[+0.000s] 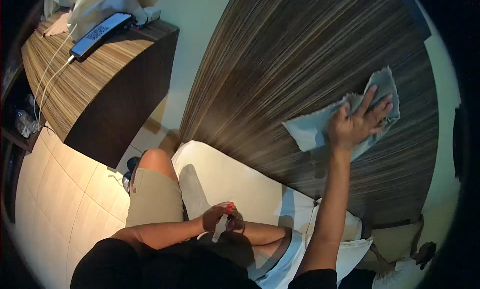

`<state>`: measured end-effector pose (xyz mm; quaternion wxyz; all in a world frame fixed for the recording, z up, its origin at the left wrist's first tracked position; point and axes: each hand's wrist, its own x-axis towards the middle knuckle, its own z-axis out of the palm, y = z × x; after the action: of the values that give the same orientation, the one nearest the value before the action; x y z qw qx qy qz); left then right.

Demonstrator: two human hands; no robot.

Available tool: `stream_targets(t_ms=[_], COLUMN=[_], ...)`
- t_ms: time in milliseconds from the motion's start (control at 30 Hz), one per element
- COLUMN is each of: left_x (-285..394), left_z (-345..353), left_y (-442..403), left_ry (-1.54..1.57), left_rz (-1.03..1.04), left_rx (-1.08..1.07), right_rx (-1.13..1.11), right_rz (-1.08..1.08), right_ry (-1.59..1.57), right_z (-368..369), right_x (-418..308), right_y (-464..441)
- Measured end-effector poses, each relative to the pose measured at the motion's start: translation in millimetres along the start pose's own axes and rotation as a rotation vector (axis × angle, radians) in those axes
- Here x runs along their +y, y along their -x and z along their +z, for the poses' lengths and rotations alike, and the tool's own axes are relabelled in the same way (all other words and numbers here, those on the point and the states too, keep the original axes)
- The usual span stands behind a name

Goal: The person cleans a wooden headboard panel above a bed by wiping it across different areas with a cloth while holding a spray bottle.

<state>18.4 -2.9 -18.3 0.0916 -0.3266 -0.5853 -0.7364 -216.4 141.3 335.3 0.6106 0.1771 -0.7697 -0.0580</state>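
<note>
My right hand (pixel 356 126) holds a light blue-grey cloth (pixel 306 131) pressed against a dark wood-grain headboard (pixel 280 59). The fingers are spread over the cloth, which is bunched and has frayed edges. Low over my lap, my left hand (pixel 214 218) is closed around what looks like a small spray bottle (pixel 219 230) with a red top. The fingers and shadow hide most of the bottle's body.
A white mattress (pixel 235 171) lies below the headboard, under my legs. On the left, a wood-grain bedside table (pixel 112 64) bears a phone (pixel 100 35) with a white cable and a pale bag (pixel 102 11). Another person (pixel 407 269) is at the lower right.
</note>
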Motion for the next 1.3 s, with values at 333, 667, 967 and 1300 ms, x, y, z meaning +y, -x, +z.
stream_targets(t_ms=[333,667,967,1300], left_x=[23,27,25,32], left_z=[-10,-10,-5,1], left_y=[-13,-19,-28,-30], left_ry=[-0.007,-0.103,-0.125,-0.11], left_rz=[-0.083,-0.105,-0.15,-0.187], left_rx=[-0.089,-0.18,-0.229,-0.159], right_rx=[-0.219,-0.049,0.037,0.144], right_rz=[-0.444,-0.448,-0.096,0.05], right_ry=[-0.149,-0.14,-0.048,0.076], right_z=[12,-1,-33,-56], right_x=[-113,-99,14,120], right_y=[-80,-184,-128,-87])
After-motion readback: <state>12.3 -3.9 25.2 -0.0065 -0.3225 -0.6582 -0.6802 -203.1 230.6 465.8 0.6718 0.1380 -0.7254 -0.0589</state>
